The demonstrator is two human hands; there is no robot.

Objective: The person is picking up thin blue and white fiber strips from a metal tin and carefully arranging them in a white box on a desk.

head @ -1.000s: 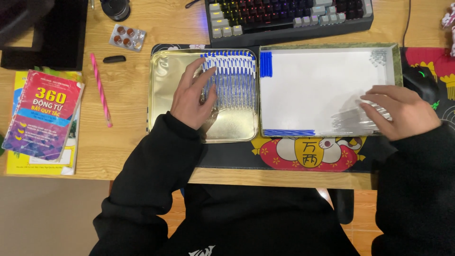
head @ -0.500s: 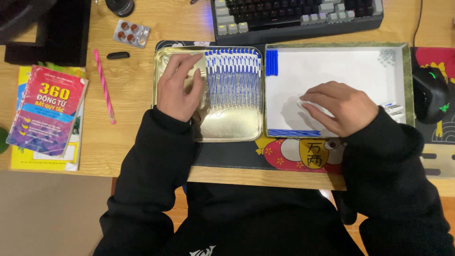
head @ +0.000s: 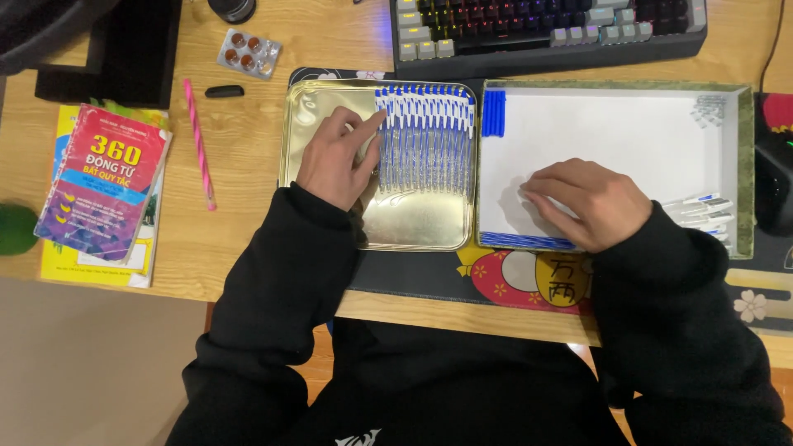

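Note:
A gold metal tray [head: 330, 107] holds a neat row of white pens with blue caps [head: 425, 136]. My left hand [head: 334, 157] lies in the tray, its fingertips touching the left end of that row and holding nothing. To the right stands a white shallow box [head: 611, 124]. My right hand [head: 586, 202] rests on its floor, fingers curled over a pale pen that is mostly hidden. A strip of blue parts [head: 529, 241] lines the box's near edge just under this hand. Blue caps [head: 493, 111] are stacked at the box's top left.
Loose white pens [head: 702, 211] lie at the box's right side. A keyboard [head: 545, 33] sits behind both containers, and a mouse [head: 772, 186] lies at the right. On the left are books [head: 103, 186], a pink pencil [head: 198, 140] and a pill blister [head: 248, 51].
My right hand slid from the loose pens at the box's right side to its lower left. My left hand shifted slightly left, fingertips now at the end of the pen row.

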